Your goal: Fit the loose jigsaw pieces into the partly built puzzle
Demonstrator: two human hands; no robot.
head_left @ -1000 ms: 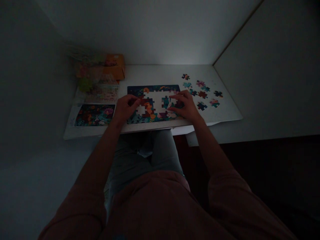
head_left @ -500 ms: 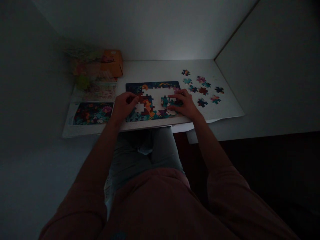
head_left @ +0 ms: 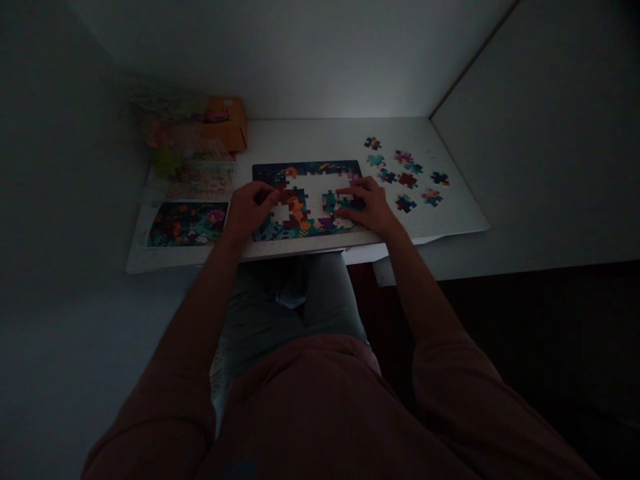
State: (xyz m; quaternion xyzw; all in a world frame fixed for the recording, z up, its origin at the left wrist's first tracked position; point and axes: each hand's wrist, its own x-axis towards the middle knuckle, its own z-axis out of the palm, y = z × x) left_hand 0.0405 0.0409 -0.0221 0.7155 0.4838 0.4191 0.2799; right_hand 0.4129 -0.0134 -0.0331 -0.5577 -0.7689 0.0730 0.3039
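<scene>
- On the white table point(head_left: 305, 137), at the near edge between the two hands: jigsaw puzzle point(head_left: 299, 208), lying flat, partly assembled.
- Done: dark border joined along most of the outline that shows; an orange figure stands joined inside, left of centre. The hands cover parts of the left and right sides, so those joins cannot be checked.
- Left to fill: a large pale gap point(head_left: 315, 185) through the middle and upper part, plus a smaller pale gap point(head_left: 281, 214) toward the left, just beside the left hand.
- Teal section point(head_left: 328, 203) with a pale shape sits right of the large gap; whether it is locked to the border cannot be told.
- Stock: nine loose pieces point(head_left: 407, 181) counted on the table, right of the puzzle, some touching or nearly so. Judgement: well past half, interior outstanding.
- Left hand point(head_left: 251, 205): at the puzzle's left side, thumb and forefinger close together; cannot tell whether a piece is between them.
- Right hand point(head_left: 369, 203): over the right side, thumb and forefinger moderately apart about the teal section; grip or mere contact cannot be told.
- Reference: picture card point(head_left: 187, 225) lies flat left of the left hand; orange box point(head_left: 227, 127) behind it. Light dim.
</scene>
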